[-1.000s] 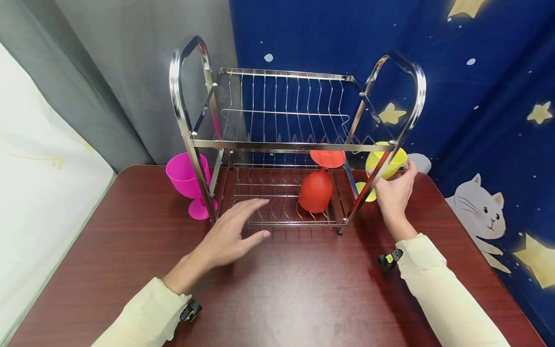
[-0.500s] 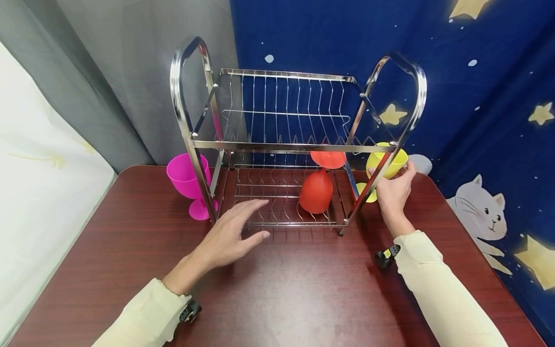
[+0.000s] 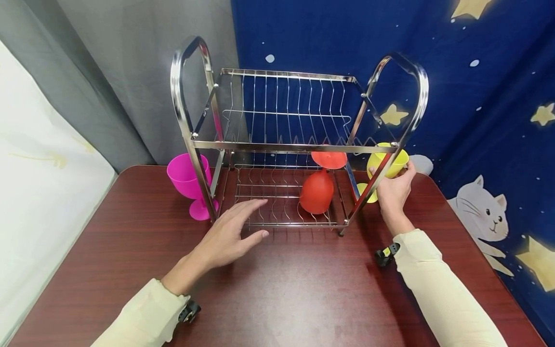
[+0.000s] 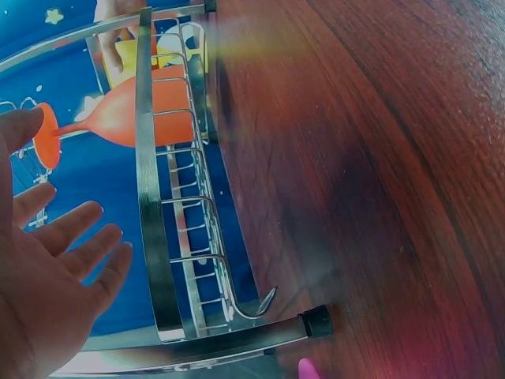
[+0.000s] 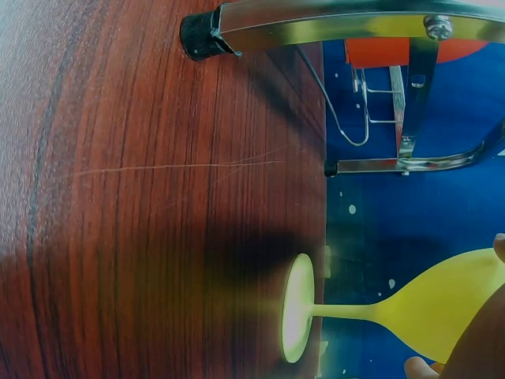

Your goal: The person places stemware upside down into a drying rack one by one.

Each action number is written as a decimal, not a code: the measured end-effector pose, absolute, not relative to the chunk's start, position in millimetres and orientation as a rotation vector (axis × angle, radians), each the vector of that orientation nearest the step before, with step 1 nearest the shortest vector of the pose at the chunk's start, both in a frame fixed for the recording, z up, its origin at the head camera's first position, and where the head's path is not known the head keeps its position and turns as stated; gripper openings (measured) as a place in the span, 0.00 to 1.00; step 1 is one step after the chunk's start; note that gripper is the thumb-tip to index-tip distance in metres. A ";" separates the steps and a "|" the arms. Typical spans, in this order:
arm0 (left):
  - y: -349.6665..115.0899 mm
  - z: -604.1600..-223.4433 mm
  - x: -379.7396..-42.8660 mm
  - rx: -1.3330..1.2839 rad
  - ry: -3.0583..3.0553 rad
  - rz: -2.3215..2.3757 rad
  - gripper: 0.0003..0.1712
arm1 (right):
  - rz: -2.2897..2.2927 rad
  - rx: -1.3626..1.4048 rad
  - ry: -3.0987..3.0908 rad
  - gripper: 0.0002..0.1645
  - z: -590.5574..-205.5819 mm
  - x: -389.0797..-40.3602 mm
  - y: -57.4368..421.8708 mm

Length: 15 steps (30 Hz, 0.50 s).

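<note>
A two-tier metal dish rack point(image 3: 282, 147) stands on the table. On its lower tier sits a red plastic goblet point(image 3: 316, 193), upside down with its foot up. My right hand point(image 3: 394, 195) grips the bowl of a yellow goblet point(image 3: 397, 165) just outside the rack's right side. That goblet is upright, its foot close over the tabletop in the right wrist view. A magenta goblet point(image 3: 184, 177) stands upright on the table by the rack's left side. My left hand point(image 3: 225, 237) is held before the rack's lower front, fingers extended and thumb apart, holding nothing.
The dark red wooden table point(image 3: 295, 289) extends in front of the rack. Behind the rack hang a grey curtain point(image 3: 147, 72) and a blue curtain point(image 3: 303, 38) with stars and a cat. The rack's curved end frames rise on both sides, one leg passing in front of the yellow goblet.
</note>
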<state>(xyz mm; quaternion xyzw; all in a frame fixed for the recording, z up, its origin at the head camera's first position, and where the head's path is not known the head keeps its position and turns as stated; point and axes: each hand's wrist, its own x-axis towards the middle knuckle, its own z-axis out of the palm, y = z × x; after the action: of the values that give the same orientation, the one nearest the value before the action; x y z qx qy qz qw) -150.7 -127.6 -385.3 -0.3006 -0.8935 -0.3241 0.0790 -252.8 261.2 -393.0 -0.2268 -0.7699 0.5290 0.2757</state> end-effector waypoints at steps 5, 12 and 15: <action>-127.6 -386.5 -151.6 -0.900 -2.678 -0.972 0.39 | 1.425 -0.612 -2.068 0.55 -393.2 -253.5 261.1; -127.4 -387.8 -153.0 -0.899 -2.680 -0.969 0.39 | 1.408 -0.615 -2.074 0.55 -394.0 -254.8 261.5; -127.5 -387.9 -153.1 -0.896 -2.685 -0.966 0.39 | 1.407 -0.618 -2.066 0.54 -394.2 -256.0 261.3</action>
<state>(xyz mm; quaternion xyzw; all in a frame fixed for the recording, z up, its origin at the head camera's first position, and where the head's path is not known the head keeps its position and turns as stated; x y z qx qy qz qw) -153.1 -127.5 -387.9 -0.2987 -0.8952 -0.3220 0.0752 -256.0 261.3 -394.2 -0.2306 -0.7704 0.5247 0.2794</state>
